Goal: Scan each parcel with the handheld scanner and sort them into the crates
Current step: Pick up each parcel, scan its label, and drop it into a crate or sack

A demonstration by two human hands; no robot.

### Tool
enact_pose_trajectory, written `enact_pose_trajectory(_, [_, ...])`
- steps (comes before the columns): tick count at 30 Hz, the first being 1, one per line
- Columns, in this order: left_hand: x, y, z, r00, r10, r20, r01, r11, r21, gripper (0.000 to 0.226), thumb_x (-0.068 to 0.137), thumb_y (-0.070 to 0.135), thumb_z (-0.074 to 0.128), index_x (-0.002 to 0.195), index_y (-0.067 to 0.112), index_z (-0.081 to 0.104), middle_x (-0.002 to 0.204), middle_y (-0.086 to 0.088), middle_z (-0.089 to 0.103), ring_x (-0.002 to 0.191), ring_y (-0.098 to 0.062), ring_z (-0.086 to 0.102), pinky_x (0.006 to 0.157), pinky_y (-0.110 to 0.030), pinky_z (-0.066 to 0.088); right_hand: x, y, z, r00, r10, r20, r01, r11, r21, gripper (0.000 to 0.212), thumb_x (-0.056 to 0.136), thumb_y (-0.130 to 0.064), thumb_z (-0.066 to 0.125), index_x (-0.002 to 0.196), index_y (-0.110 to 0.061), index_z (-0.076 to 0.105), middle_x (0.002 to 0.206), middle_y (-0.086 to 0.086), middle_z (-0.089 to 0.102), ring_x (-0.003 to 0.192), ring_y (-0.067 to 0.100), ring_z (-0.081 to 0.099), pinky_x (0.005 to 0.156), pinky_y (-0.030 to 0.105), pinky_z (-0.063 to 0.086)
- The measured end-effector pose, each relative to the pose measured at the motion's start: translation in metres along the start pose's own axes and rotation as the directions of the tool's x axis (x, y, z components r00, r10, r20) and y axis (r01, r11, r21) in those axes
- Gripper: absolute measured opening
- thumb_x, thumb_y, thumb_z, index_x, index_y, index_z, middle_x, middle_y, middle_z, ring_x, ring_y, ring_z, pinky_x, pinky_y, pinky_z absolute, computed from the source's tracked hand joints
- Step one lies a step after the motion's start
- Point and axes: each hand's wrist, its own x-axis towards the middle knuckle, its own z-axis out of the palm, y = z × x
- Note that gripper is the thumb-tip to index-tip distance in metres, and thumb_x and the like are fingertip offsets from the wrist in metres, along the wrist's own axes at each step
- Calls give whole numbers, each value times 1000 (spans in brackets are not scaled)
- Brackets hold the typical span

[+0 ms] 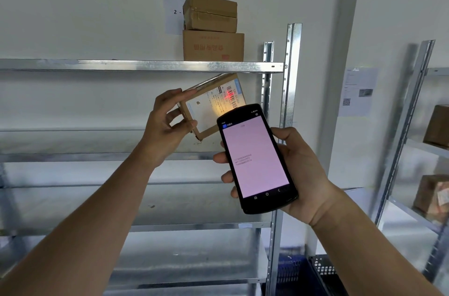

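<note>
My left hand (167, 123) is pinching the parcel (211, 106) by its left edge, fingers along the top and thumb curled under, and is holding it tilted in the air in front of the rack (145, 65), just below the top shelf. The label is facing me, and the scanner's red beam is landing on the barcode (232, 97) near the parcel's upper right corner.

My right hand (298, 174) is wrapping round the scanner (257, 158), fingers curled at its left side and palm behind it, and is aiming its top end at the label. Its pink screen is showing a few lines of digits, too small for me to read.

Two boxes (212, 28) are sitting stacked on the top shelf above the parcel. Low down at the right, a blue crate (291, 269) and a dark crate (323, 269) are peeking into view.

The grip is what worries me: I am holding only one edge, so the parcel could twist or slip. The glossy label is glaring under the light, and the tilt could spoil the read. The crates are partly hidden, so I could drop it in the wrong one.
</note>
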Motion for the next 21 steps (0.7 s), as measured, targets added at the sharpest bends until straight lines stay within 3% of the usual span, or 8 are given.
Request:
enact_pose_trajectory(4, [9, -1, -2, 998, -45, -34, 45, 999, -2, 65, 86, -11, 79, 139, 24, 63, 150, -4, 45, 141, -23, 47, 94, -20, 58, -6, -5, 2, 1000, 3, 13, -3, 1000, 10, 66, 96, -51, 43, 141, -9, 67, 133, 30, 68, 91, 41, 72, 76, 46, 62])
enact_pose_trajectory(8, [16, -4, -6, 998, -35, -56, 36, 999, 3, 66, 86, -10, 80, 138, 27, 63, 151, -4, 46, 143, -24, 46, 99, -27, 59, -11, -5, -1, 999, 25, 42, -25, 1000, -13, 68, 100, -53, 37, 144, -9, 64, 137, 31, 65, 94, 42, 71, 80, 47, 60])
enact_pose_trajectory(17, [18, -3, -9, 992, -3, -130, 5, 1000, 16, 67, 83, -15, 79, 140, 16, 64, 148, -9, 50, 142, -23, 50, 97, -19, 56, -13, -6, -1, 998, 40, 58, -38, 998, -40, 63, 97, -54, 47, 138, -12, 69, 133, 28, 69, 94, 40, 73, 80, 45, 62])
enact_pose_trajectory(21, [12, 1, -10, 989, -37, -142, 38, 999, 4, 67, 84, -10, 81, 142, 20, 64, 147, -6, 52, 143, -25, 49, 103, -28, 58, -9, -8, 4, 999, -13, 32, 15, 997, -70, 64, 96, -55, 38, 129, -13, 75, 126, 26, 72, 89, 39, 73, 77, 45, 63])
